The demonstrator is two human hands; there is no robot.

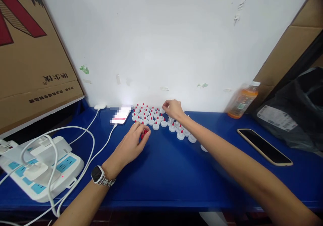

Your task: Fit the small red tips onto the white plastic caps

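Many white round nozzle caps (155, 126) stand close together on the blue table, most topped with a small red tip. Toward the wall, my right hand (174, 109) has its thumb and fingers pinched at the top of one white nozzle cap (162, 110); the fingers hide whether a red tip is there. My left hand (133, 140) is curled around several small red tips (144, 133), just in front of the group. Under my right forearm lie more white caps (192, 138), and the forearm partly covers some.
At left are a white power strip (72, 172) with looping cables and a lit phone (121, 115). To the right lie a dark-screened phone (264, 147), an orange drink bottle (243, 99) and a dark plastic bag (297, 104). A white wall (164, 44) bounds the table's back.
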